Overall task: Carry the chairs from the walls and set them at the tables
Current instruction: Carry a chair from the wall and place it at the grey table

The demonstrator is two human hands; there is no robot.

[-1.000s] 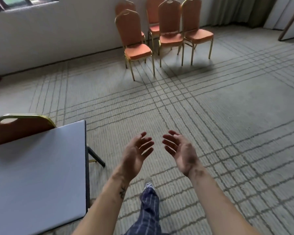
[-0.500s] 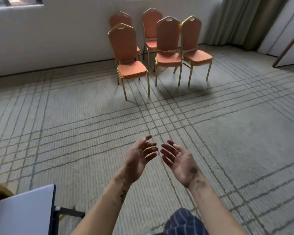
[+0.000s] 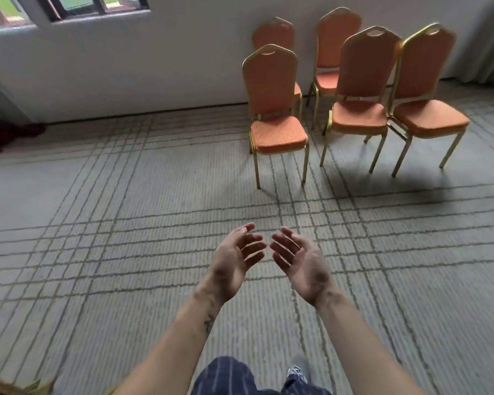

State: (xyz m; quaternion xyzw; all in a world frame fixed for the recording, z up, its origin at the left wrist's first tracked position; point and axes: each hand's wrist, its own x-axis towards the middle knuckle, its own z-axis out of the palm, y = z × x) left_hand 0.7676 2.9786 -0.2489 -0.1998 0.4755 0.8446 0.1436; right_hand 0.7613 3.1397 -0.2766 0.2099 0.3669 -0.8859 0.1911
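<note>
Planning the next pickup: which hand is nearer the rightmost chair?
Right. The right hand is short of the rightmost chair and to its left; the left hand is even farther left. Neither touches it.

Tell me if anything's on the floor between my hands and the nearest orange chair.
Nothing visible. Only carpet lies between the left hand, the right hand and the nearest chair; the other four chairs stand behind it and to its right.
</note>
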